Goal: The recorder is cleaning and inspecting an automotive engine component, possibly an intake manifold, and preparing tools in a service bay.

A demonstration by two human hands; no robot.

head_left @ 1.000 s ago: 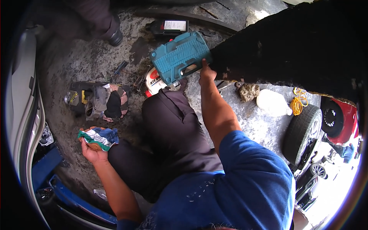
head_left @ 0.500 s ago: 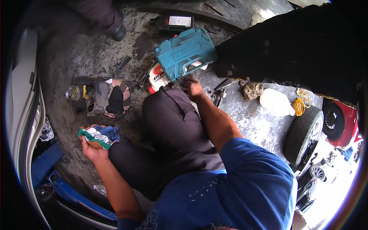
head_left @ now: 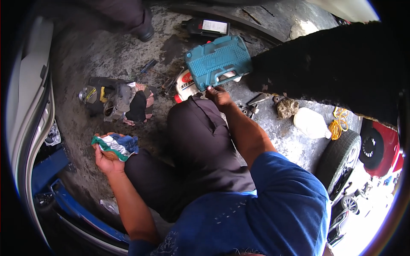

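My left hand is closed around a bunched cloth rag in green, white, blue and orange-brown. It is held low at the left, beside my bent knee. Past my other knee, my right hand reaches to the near edge of a teal plastic tool case. Its fingers are curled, with the thumb tip at the case's edge. Whatever they hold is hidden. The case lies tilted over a white bottle with a red cap and red-and-white label.
A greasy metal part with rags lies left. A black bottle and another person's leg are at the far side. Loose tools, a stone, a white jug, yellow cord and a wheel line the right.
The view has shifted, so the floor items sit further right and lower. My right hand has turned slightly at the case's edge, showing its thumb. The left still holds the rag.
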